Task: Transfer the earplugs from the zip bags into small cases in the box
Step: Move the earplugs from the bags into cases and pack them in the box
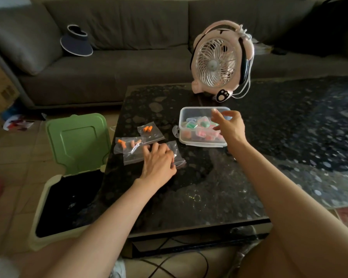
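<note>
Several clear zip bags [129, 147] with orange earplugs [147, 128] lie on the dark table, left of a clear plastic box [191, 141]. The box holds several small pastel cases [193, 125]. My left hand [158, 161] rests palm down on the bags, its fingers spread over one bag near the front. My right hand [229, 126] hovers over the right side of the box, fingers loosely spread, holding nothing.
A pink desk fan [219, 61] stands behind the box with its cord trailing right. An open bin with a raised green lid [78, 141] stands left of the table [189, 197]. A grey sofa [119, 57] with a visor hat [76, 42] lies beyond.
</note>
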The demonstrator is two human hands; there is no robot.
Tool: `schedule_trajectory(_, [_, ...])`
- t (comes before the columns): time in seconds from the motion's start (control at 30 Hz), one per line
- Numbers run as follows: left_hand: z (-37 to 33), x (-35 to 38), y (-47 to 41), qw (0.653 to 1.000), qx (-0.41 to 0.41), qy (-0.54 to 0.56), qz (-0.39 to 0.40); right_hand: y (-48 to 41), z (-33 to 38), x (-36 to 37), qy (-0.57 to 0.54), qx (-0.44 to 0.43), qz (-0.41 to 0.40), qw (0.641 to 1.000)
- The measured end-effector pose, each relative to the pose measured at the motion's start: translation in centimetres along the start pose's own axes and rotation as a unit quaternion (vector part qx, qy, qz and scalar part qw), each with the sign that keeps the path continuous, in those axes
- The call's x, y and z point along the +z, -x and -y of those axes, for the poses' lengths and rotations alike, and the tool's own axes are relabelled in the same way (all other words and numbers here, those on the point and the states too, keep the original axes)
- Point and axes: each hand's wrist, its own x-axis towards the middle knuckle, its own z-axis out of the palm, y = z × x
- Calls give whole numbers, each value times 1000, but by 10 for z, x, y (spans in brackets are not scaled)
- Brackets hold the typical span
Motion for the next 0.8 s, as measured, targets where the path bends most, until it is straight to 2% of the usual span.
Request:
schedule_trajectory(0.17, [0, 4, 2, 1000, -1, 19, -24, 9, 2, 4, -12, -29, 41, 999])
schedule_trajectory(0.3, [4, -1, 6, 998, -8, 38, -50, 13, 2, 4, 43, -77, 53, 995])
schedule_trajectory(0.37, [9, -7, 10, 996, -17, 68, -64, 18, 2, 5, 72, -107, 77, 989])
schedule_trajectory(0.53, [43, -23, 21, 968, -17, 191, -159, 30, 0, 9, 165, -191, 112, 961])
schedule_trajectory(0.63, [76, -35, 31, 953, -65, 240, -174, 38, -2, 13, 214, -243, 128, 937])
schedule_trajectory(0.8, [146, -46, 55, 942, -159, 231, -187, 52, -6, 24, 259, -305, 153, 904])
